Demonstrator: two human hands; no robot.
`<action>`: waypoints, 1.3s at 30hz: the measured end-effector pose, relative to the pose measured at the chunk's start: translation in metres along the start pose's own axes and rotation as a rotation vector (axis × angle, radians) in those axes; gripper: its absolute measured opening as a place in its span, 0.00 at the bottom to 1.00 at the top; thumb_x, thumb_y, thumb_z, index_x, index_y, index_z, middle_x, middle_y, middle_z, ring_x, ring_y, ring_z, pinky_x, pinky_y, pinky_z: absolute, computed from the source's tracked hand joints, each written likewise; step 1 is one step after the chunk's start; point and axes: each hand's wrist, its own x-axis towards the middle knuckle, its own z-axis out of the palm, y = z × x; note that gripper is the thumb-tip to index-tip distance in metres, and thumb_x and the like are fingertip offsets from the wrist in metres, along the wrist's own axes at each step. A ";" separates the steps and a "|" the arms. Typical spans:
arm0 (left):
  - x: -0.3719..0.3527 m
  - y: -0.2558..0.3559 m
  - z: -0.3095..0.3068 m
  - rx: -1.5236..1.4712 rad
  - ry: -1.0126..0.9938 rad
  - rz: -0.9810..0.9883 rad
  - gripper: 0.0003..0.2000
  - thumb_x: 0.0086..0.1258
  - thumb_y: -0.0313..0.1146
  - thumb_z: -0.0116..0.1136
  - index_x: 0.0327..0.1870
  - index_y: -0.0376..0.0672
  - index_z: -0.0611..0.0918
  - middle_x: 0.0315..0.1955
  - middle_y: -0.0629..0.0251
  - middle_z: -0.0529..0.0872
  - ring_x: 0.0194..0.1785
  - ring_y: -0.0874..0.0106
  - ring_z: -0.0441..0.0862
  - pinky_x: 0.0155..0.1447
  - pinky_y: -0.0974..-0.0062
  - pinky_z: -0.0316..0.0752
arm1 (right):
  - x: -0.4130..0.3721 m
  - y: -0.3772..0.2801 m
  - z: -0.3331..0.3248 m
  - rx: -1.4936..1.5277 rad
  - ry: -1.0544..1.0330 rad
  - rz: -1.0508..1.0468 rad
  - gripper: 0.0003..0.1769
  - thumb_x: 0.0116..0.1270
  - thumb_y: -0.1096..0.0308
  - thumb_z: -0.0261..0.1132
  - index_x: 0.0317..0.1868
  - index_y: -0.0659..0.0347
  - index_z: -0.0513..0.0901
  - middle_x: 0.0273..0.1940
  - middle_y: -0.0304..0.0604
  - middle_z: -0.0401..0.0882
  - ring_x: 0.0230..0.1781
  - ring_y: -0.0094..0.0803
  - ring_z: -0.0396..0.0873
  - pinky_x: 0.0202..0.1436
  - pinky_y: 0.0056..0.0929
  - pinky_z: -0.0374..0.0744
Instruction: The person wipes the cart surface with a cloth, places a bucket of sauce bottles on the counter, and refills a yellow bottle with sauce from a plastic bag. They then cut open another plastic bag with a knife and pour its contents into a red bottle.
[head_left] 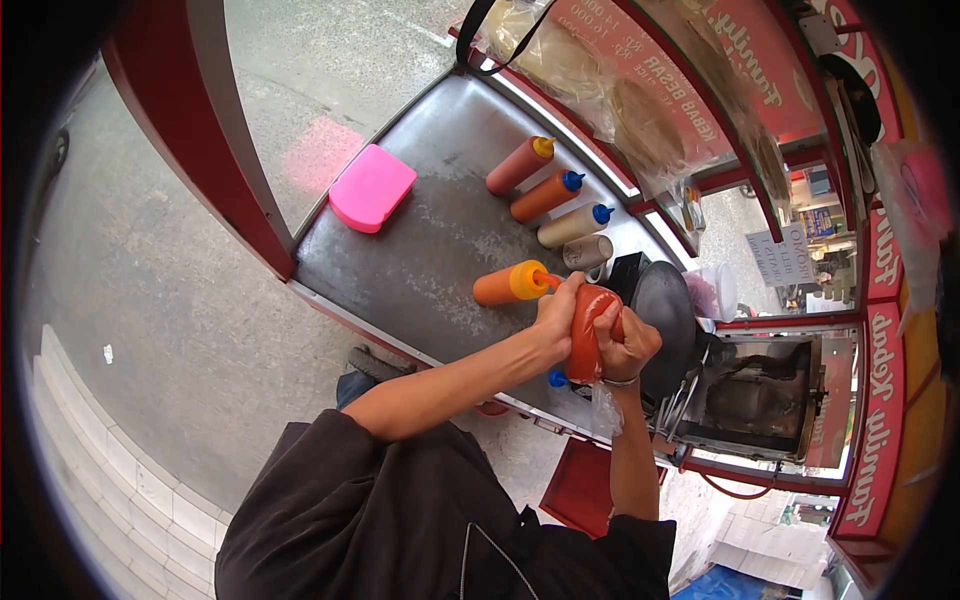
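A clear plastic bag of red sauce is held between my two hands above the metal counter. My left hand is closed round the bag's narrow end, which meets the mouth of an orange squeeze bottle with a yellow collar. My right hand is wrapped round the thicker part of the bag. Beyond them stand a red bottle with a yellow cap, an orange one with a blue cap and a cream one with a blue cap. A small jar is beside these.
A pink box sits on the steel counter. Right of my hands are a round dark griddle, metal tongs and a glass-fronted cooker. Shelves with plastic bags border the far side.
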 end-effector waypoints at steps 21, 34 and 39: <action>0.003 -0.003 -0.002 0.043 0.069 0.064 0.17 0.73 0.46 0.50 0.49 0.40 0.71 0.37 0.56 0.82 0.36 0.64 0.84 0.46 0.62 0.84 | -0.009 0.008 0.006 0.020 0.008 0.005 0.23 0.62 0.68 0.66 0.14 0.61 0.64 0.12 0.43 0.55 0.08 0.35 0.59 0.14 0.32 0.59; 0.002 -0.001 -0.006 0.093 0.065 0.137 0.14 0.71 0.42 0.47 0.46 0.40 0.71 0.35 0.57 0.82 0.36 0.64 0.84 0.45 0.63 0.84 | -0.012 0.009 0.012 0.043 0.023 0.027 0.22 0.62 0.71 0.65 0.15 0.62 0.64 0.12 0.43 0.56 0.08 0.35 0.59 0.14 0.31 0.59; 0.009 -0.003 -0.013 0.079 0.023 0.142 0.14 0.71 0.42 0.48 0.45 0.40 0.71 0.34 0.58 0.81 0.36 0.64 0.84 0.45 0.63 0.84 | -0.012 0.004 0.010 0.068 0.003 0.091 0.22 0.65 0.71 0.64 0.16 0.63 0.64 0.13 0.44 0.57 0.09 0.34 0.60 0.15 0.31 0.59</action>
